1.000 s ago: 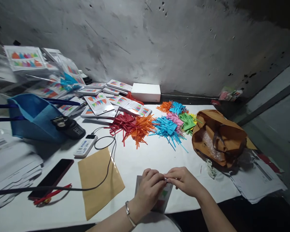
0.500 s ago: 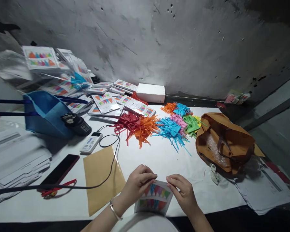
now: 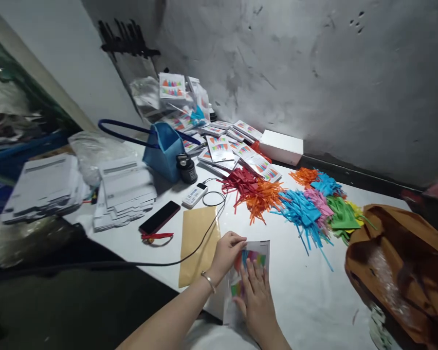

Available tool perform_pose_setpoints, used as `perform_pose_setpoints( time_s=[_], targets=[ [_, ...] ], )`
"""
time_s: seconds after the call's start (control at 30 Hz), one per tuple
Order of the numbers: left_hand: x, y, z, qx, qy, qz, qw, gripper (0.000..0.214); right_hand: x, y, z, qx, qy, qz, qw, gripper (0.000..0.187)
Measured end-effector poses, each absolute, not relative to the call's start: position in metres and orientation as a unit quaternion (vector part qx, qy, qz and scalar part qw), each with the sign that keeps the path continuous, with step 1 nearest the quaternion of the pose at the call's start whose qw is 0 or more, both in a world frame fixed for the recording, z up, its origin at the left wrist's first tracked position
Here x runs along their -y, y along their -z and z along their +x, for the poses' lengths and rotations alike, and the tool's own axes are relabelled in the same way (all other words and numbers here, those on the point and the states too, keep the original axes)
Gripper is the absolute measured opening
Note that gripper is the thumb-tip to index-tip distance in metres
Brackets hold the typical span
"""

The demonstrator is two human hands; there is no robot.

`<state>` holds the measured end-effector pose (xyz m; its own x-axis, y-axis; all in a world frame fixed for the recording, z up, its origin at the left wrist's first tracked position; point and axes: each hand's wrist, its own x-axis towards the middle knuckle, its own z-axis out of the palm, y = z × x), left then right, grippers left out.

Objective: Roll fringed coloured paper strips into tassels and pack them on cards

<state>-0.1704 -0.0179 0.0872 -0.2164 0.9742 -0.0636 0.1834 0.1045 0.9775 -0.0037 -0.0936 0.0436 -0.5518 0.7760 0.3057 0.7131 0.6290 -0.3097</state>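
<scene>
A clear packet with a printed card of coloured pennants (image 3: 257, 250) lies on the white table (image 3: 302, 287) near its front edge. My left hand (image 3: 227, 253) pinches the packet's upper left corner, a bracelet on its wrist. My right hand (image 3: 255, 296) lies flat on the packet's lower half, fingers stretched out and pressing it down. Beyond the packet lie heaps of cut paper strips: red (image 3: 241, 182), orange (image 3: 264, 197), blue (image 3: 301, 211), pink and green.
A brown envelope (image 3: 197, 238) with a black cable across it lies left of the packet. A phone (image 3: 159, 217), a white remote, a blue bag (image 3: 164, 148) and finished packets (image 3: 219, 146) sit behind. Paper stacks (image 3: 124, 192) are at left, a brown bag (image 3: 397, 262) at right.
The view swung left. Both hands held the packet up by its top edge; now it lies on the table, my right hand flattened on it and my left pinching its corner.
</scene>
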Motion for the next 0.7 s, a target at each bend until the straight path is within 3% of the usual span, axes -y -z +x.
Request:
perform_pose_setpoints(
  time_s=[0.17, 0.4, 0.57, 0.7],
  targets=[
    [-0.004, -0.008, -0.185, -0.668, -0.445, 0.401, 0.441, 0.019, 0.089, 0.038, -0.035, 0.864, -0.083, -0.486, 0.103, 0.077],
    [-0.009, 0.024, -0.193, -0.669, -0.426, 0.391, 0.466, 0.025, 0.085, 0.048, -0.042, 0.859, -0.083, -0.497, 0.089, 0.069],
    [-0.011, 0.005, -0.194, -0.641, -0.442, 0.401, 0.483, 0.032, 0.089, 0.03, -0.036, 0.855, -0.126, -0.477, 0.159, 0.063],
    [-0.008, -0.049, -0.22, -0.597, -0.47, 0.43, 0.488, 0.031, 0.094, -0.006, -0.008, 0.751, -0.165, -0.548, 0.33, 0.055]
  ],
)
